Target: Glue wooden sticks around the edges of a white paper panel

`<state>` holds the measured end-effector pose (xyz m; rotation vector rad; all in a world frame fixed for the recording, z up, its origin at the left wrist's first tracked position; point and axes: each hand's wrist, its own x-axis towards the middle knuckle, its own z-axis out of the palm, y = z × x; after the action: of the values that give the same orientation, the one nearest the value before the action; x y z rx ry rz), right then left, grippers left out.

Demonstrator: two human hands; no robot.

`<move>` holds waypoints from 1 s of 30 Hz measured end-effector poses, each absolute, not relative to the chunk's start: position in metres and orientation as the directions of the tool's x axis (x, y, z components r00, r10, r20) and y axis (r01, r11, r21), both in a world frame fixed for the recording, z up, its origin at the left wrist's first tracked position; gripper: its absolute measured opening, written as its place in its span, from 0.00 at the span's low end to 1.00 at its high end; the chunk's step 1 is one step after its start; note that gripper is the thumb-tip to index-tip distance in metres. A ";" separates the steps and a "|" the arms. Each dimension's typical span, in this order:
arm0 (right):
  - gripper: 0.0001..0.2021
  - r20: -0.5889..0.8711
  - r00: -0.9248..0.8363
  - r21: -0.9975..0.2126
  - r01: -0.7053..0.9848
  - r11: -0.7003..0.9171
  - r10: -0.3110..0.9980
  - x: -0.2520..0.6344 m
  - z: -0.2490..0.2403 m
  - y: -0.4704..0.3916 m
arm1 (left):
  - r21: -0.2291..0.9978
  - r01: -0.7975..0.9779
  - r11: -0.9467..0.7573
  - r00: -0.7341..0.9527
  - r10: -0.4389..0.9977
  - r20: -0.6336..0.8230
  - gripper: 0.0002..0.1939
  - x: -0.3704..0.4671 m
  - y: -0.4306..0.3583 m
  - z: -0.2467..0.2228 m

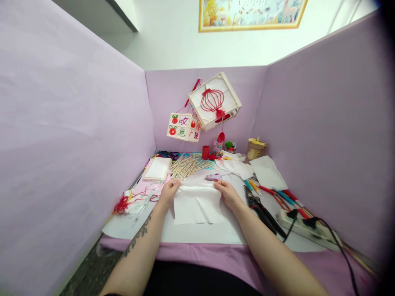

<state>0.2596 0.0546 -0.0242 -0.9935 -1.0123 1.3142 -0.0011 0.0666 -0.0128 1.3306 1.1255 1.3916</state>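
Note:
A sheet of thin white cloth or paper [197, 205] is stretched between my hands above the table's front middle. My left hand [169, 190] pinches its upper left corner, and my right hand [227, 192] pinches the upper right corner. The sheet hangs down toward the table with a few creases. Just beyond its top edge lies a pale purple glue gun [213, 177], close to my right fingers. Behind my left hand is a pile of short bamboo sticks [185, 165].
Black-handled shears [265, 211] and a power strip [308, 227] with cords lie to the right. Red yarn [122, 204] and a clear ruler [145, 204] are at left. Two lanterns [182, 127] hang at the back. Purple partitions [77, 102] close in both sides.

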 end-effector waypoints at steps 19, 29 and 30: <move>0.15 0.188 0.054 -0.982 0.011 0.188 0.981 0.265 -0.036 0.064 | 0.942 0.080 -0.327 0.022 0.945 0.326 0.20 -0.007 0.068 -0.015; 0.09 0.328 -0.254 -0.727 0.547 0.415 0.910 0.246 -0.026 0.050 | 0.947 0.137 -0.290 0.058 0.957 0.285 0.25 -0.002 0.059 -0.011; 0.09 0.353 -0.249 -0.713 0.553 0.432 0.902 0.245 -0.026 0.050 | 0.952 0.159 -0.261 0.062 0.965 0.254 0.28 0.000 0.056 -0.008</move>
<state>0.2454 0.0495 -0.0258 -1.2284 -1.9309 0.5872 -0.0002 0.0559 -0.0080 1.5473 1.1656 1.2850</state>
